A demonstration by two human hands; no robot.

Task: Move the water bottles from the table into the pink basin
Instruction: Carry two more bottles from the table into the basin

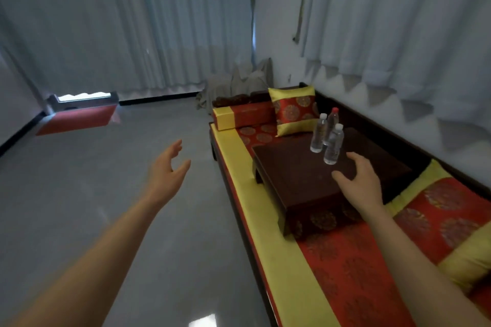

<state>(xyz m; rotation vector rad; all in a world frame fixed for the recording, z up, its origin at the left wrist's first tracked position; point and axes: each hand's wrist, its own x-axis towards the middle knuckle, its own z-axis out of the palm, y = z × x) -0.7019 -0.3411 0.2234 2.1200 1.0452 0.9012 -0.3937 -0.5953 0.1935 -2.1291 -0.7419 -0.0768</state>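
Note:
Three clear water bottles stand close together at the far right of a low dark wooden table [300, 175]. The nearest bottle [333, 147] and the left bottle [318, 133] have white caps, and the one behind them [332, 121] has a red cap. My right hand [357, 176] hovers over the table just in front of the nearest bottle, fingers spread, holding nothing. Over the floor, left of the table, my left hand [170, 167] is open and empty. No pink basin is in view.
The table sits on a long bench with a red and yellow cushion [332, 260]. A red and gold pillow [295, 110] and a bolster [243, 114] lie behind the table. Grey floor [106, 194] spreads to the left; curtains line the walls. A red mat [77, 119] lies far left.

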